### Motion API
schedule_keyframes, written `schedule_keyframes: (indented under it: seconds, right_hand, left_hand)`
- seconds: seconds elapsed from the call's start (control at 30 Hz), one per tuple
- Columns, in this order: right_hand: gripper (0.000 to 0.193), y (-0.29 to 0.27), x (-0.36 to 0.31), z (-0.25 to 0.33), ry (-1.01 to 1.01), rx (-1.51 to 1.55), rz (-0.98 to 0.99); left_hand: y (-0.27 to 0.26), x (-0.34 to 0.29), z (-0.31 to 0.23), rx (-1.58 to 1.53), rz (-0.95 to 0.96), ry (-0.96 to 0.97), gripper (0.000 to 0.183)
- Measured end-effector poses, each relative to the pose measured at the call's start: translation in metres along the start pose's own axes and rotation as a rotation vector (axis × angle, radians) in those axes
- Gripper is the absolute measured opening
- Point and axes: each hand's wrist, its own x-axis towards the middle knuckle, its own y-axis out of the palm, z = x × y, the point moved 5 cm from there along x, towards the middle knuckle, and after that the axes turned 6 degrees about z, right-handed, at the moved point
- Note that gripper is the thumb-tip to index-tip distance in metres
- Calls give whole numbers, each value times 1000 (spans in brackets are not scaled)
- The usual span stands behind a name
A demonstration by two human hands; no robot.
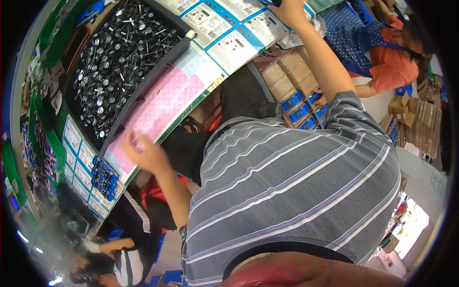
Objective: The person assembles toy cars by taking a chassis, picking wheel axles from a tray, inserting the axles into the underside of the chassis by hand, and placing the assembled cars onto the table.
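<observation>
From my remote seat I see a heap of wheel-and-axle pieces [117, 62], glossy black discs with silvery hubs and thin rods, filling a black, straight-walled tray [152, 80]. The left hand [147, 154] is motion-blurred over the smooth pink sheet [165, 98], fingers loosely bent; I cannot tell whether they pinch anything. The right hand [288, 13] is at the top edge beside a dark-and-blue piece [272, 2], mostly cropped, so I cannot tell its grip. Near the left hand, blue-and-black toy chassis [103, 178] lie in a cluster whose long axis slants from upper left to lower right; I can't make out their fronts. The wheel rods point every way. Blue-bordered printed sheets [232, 50] cover much of the worktop [204, 64]. Below the right forearm, a divided cardboard carton [287, 71] holds blue toy cars [300, 112]. Co-workers sit right and lower left, and green bins [48, 138] line the left.
</observation>
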Motion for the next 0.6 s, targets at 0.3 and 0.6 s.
schedule_keyframes:
  seconds: [0.3,0.6]
  right_hand:
    - [49,-66,-71,185,-652,981,146]
    - [23,-15,31,284,-843,442,58]
  left_hand:
    - [103,-31,-85,-1565,592,-432,59]
    - [83,-49,-48,-1548,595,-552,44]
